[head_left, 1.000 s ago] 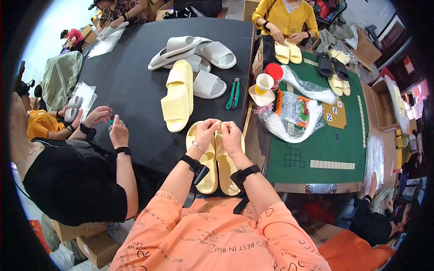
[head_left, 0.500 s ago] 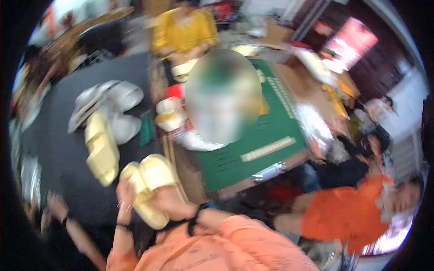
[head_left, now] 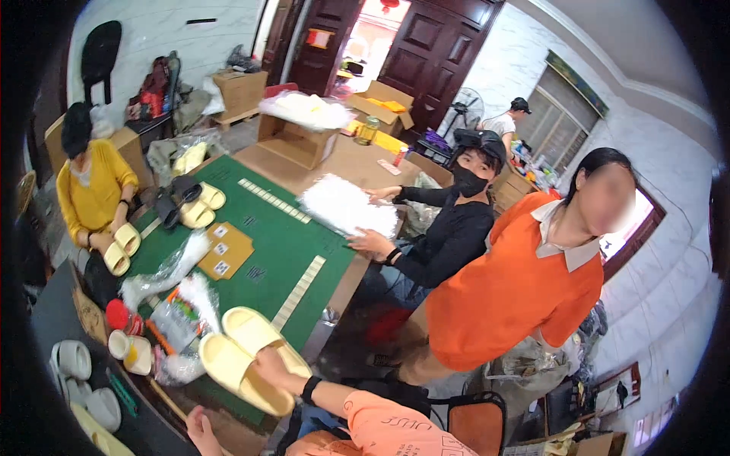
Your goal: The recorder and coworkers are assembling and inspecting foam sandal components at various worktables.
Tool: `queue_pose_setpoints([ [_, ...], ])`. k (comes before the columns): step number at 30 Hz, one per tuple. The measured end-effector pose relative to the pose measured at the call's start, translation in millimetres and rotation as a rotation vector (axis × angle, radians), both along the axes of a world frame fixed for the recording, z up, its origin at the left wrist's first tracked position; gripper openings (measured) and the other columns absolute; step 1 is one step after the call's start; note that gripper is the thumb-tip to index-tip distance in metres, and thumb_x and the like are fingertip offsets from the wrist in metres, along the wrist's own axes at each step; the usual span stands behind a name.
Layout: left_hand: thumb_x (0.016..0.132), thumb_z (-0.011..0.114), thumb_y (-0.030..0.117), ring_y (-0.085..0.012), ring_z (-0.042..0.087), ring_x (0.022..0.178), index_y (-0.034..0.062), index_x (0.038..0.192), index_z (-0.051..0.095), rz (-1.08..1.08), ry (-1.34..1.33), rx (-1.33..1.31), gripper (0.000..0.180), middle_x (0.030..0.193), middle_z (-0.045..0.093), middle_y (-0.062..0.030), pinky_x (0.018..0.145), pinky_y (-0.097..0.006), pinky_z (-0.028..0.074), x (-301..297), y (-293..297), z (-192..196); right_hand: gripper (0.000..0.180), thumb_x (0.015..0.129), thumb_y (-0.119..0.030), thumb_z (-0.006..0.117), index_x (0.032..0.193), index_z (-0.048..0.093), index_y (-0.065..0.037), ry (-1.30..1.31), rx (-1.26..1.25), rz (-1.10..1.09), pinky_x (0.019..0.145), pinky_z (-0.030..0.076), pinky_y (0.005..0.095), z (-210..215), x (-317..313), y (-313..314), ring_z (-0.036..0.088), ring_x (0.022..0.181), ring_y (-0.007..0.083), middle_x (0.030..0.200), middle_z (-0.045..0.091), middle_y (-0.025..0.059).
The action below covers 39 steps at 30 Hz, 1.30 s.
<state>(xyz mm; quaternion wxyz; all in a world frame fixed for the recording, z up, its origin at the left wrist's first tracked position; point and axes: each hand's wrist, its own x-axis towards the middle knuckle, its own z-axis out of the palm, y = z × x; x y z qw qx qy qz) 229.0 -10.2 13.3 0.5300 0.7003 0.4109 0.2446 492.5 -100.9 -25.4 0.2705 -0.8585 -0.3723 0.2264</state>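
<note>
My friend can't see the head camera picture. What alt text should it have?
A person's right hand holds a pair of pale yellow slippers by a green table; their left hand is apart from them. At left, someone in yellow handles another yellow pair; at right, someone in orange stands.

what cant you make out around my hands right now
All in the head view:
Right hand: fingertips hidden by the yellow slippers, so its exact grip is unclear.
Left hand: cut off by the lower edge.
Lone yellow slipper: cut off by the dark rim.
White plastic: detail lost to glare.
</note>
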Motion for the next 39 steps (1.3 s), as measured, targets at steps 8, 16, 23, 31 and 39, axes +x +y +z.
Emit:
queue_pose_setpoints([
  [8, 0.083, 0.048, 0.008, -0.0136, 0.054, 0.066, -0.0031, 0.093, 0.056, -0.059, 0.134, -0.503, 0.017, 0.081, 0.057, -0.0092, 0.059, -0.024, 0.045, 113, -36, 2, 0.022, 0.08, -0.014, 0.041, 0.096, 0.041, 0.0, -0.094, 0.119, -0.583, 0.066, 0.042, 0.0452, -20, 236, -29, 0.054, 0.076, 0.0376, 0.082, 0.056, 0.0211],
  [16, 0.08, 0.052, 0.01, -0.0198, 0.059, 0.069, -0.001, 0.086, 0.059, -0.269, 0.335, 0.054, 0.014, 0.078, 0.061, -0.0118, 0.064, -0.028, 0.046, 155, -28, 14, 0.014, 0.07, -0.007, 0.047, 0.072, 0.055, 0.004, -0.386, 0.239, -0.269, 0.071, 0.042, 0.0415, -74, 337, -33, 0.05, 0.08, 0.0399, 0.079, 0.054, 0.0251],
  [23, 0.075, 0.051, 0.008, -0.0307, 0.056, 0.074, 0.0017, 0.081, 0.06, -0.046, 0.457, 0.245, 0.012, 0.079, 0.059, -0.0141, 0.067, -0.037, 0.044, 69, -2, 7, 0.013, 0.07, -0.027, 0.055, 0.072, 0.064, -0.018, -0.905, -0.778, 0.256, 0.049, 0.038, 0.0346, -41, 311, -42, 0.059, 0.061, 0.0171, 0.067, 0.061, 0.0025],
  [31, 0.066, 0.058, 0.005, -0.0263, 0.049, 0.087, 0.0084, 0.08, 0.057, 0.632, 0.57, 0.726, 0.014, 0.086, 0.054, -0.0075, 0.075, -0.037, 0.039, -87, 69, 41, 0.017, 0.072, -0.02, 0.054, 0.06, 0.059, -0.008, -0.833, -0.208, 0.568, 0.062, 0.042, 0.0404, 25, 127, 69, 0.059, 0.058, 0.0279, 0.061, 0.059, 0.0122],
  [39, 0.07, 0.061, 0.028, -0.026, 0.047, 0.098, 0.002, 0.105, 0.049, 0.777, 1.084, 0.574, 0.045, 0.098, 0.053, -0.0144, 0.089, -0.036, 0.031, -211, 149, 54, 0.019, 0.072, -0.022, 0.056, 0.061, 0.057, -0.006, -0.363, 0.291, 1.026, 0.054, 0.044, 0.0415, 71, -153, 130, 0.057, 0.057, 0.0317, 0.06, 0.057, 0.0137],
])
